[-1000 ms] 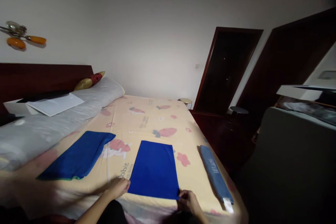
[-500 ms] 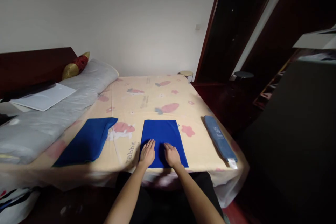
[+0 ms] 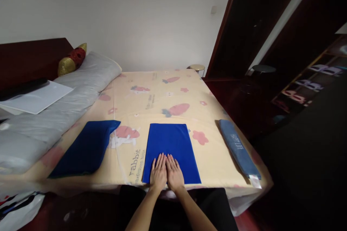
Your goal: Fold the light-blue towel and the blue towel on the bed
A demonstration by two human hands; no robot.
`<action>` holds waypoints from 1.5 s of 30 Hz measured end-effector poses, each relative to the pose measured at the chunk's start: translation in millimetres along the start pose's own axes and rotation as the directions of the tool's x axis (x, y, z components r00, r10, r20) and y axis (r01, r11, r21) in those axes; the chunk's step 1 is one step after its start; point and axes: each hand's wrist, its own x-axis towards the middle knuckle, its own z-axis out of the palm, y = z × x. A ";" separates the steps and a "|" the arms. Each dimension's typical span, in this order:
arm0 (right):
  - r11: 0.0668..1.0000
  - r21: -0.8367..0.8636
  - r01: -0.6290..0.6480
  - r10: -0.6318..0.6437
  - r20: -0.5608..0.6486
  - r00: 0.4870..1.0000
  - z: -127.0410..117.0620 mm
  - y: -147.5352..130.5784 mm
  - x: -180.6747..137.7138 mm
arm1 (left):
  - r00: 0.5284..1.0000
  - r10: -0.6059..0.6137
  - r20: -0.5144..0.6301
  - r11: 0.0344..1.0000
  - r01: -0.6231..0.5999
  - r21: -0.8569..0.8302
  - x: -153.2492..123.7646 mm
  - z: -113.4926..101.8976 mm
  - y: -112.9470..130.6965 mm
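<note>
A flat blue cloth (image 3: pixel 169 137) lies spread out near the front edge of the bed, its sides roughly straight. My left hand (image 3: pixel 158 173) rests flat on its lower part, fingers stretched forward. Beside it, thumb side against thumb side, my right hand (image 3: pixel 174 173) also lies flat on the cloth. Neither hand grips anything. To the left sits a darker blue cloth stack (image 3: pixel 84 149) with one corner sticking out. A folded grey-blue cloth (image 3: pixel 238 148) with lettering and a white tag lies along the bed's right side.
The bed (image 3: pixel 135 108) carries a cream sheet printed with carrots and flowers. A grey covered bolster (image 3: pixel 81 86), a white board (image 3: pixel 40 95) and a red-gold cushion (image 3: pixel 72 60) are at the left. Stools (image 3: pixel 197 67) and a shoe rack (image 3: pixel 306 83) stand beyond.
Both hands have come together from apart and slid toward the near edge of the blue cloth. The camera view has shifted slightly.
</note>
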 end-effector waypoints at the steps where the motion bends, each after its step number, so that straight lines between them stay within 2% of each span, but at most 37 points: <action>1: 1.000 -0.019 0.010 -0.010 -0.022 1.000 1.3 0.4 -0.4 | 1.000 0.001 -0.003 1.000 -0.001 0.003 -0.2 0.2 -0.1; 6: 0.993 -0.107 0.046 -0.060 -0.126 0.990 8.1 3.0 -1.1 | 1.000 0.006 -0.012 1.000 -0.006 0.015 -0.3 2.0 -0.2; 13: 0.999 -0.018 0.028 -0.029 -0.079 0.996 7.4 3.5 -0.3 | 1.000 0.001 -0.005 1.000 -0.001 0.001 0.6 6.5 -1.1; 19: 0.999 0.029 0.021 -0.018 -0.102 0.995 5.4 3.5 0.5 | 0.997 0.035 -0.069 0.999 -0.034 0.017 -0.4 12.3 -5.1; 23: 0.998 0.050 -0.040 0.046 -0.113 0.993 0.6 15.7 -4.7 | 0.986 0.092 -0.139 0.995 -0.085 0.054 -9.4 8.0 -21.9; 28: 0.989 0.032 -0.145 0.148 -0.151 0.977 -3.2 46.3 -26.3 | 0.973 0.031 -0.229 0.992 -0.001 0.129 -32.4 1.4 -52.6; 32: 0.981 0.039 -0.191 0.195 -0.193 0.962 -3.1 60.0 -39.7 | 0.973 0.015 -0.231 0.990 0.018 0.141 -44.0 1.7 -64.6; 37: 0.968 0.050 -0.245 0.250 -0.140 0.958 -11.1 55.5 -38.6 | 0.985 -0.035 -0.171 0.993 0.054 0.105 -36.7 -5.7 -58.8; 42: 0.972 0.074 -0.224 0.232 -0.123 0.965 -17.9 39.2 -28.7 | 0.996 0.013 -0.093 0.999 -0.009 0.043 -13.6 -26.6 -39.7; 45: 0.973 0.077 -0.220 0.227 -0.109 0.968 -18.6 24.8 -17.4 | 0.998 0.019 -0.064 1.000 -0.018 0.025 0.8 -28.9 -25.6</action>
